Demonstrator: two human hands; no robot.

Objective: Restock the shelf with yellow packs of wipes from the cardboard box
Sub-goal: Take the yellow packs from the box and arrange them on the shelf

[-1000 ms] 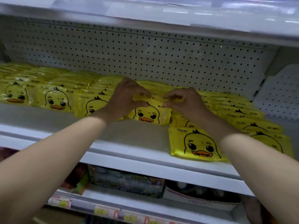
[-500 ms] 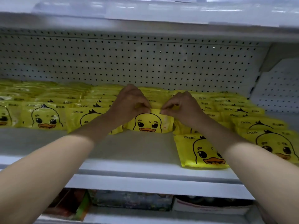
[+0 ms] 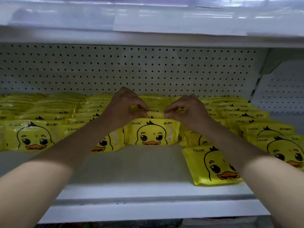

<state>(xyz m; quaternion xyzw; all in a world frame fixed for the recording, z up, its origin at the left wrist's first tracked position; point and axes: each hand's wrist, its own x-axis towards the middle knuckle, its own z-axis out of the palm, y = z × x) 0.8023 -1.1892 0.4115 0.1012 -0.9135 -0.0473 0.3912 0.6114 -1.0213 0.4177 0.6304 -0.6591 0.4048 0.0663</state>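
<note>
Rows of yellow wipe packs with a duck face lean back across the white shelf (image 3: 131, 167). My left hand (image 3: 125, 106) and my right hand (image 3: 187, 109) both pinch the top edge of a yellow pack (image 3: 155, 114) in the middle row, just behind the front middle pack (image 3: 151, 132), which stands upright. One pack (image 3: 212, 165) lies flat near the shelf's front edge on the right. The cardboard box is out of view.
A white pegboard back wall (image 3: 131, 69) rises behind the packs, and the upper shelf (image 3: 148, 22) hangs low overhead. A side bracket (image 3: 256, 86) bounds the right end. Bare shelf surface lies in front of the middle and left rows.
The view has tilted up, so the lower shelf has dropped out of sight. Both hands stay pinched on the middle pack's top edge, now slightly further back.
</note>
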